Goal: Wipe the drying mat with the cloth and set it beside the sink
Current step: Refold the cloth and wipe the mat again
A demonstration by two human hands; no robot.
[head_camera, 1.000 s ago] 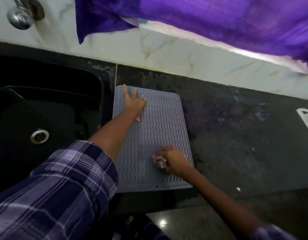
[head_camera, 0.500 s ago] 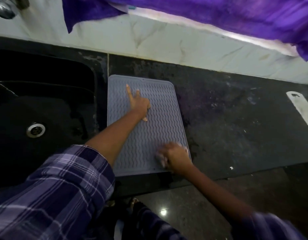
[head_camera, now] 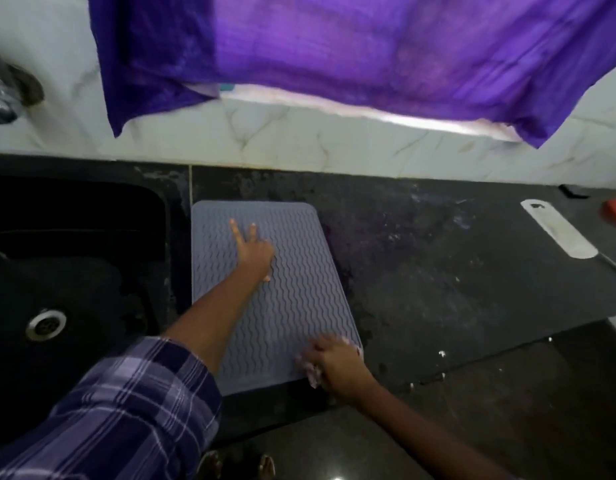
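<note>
The grey wavy rubber drying mat (head_camera: 289,289) lies flat just right of the black sink (head_camera: 74,271). The left hand (head_camera: 254,254) presses it, two fingers spread. The right hand (head_camera: 334,362) seems curled round a small pale cloth (head_camera: 311,374) at the mat's near right corner, away from the sink.

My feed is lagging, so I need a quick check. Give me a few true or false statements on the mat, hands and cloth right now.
1. The mat lies on the counter just right of the sink. True.
2. The left hand holds the cloth. False: it presses on the mat with straight fingers; the right hand holds the cloth.
3. The cloth is at the mat's near right corner. True.
4. The mat is in the sink. False: it lies flat on the counter.
</note>
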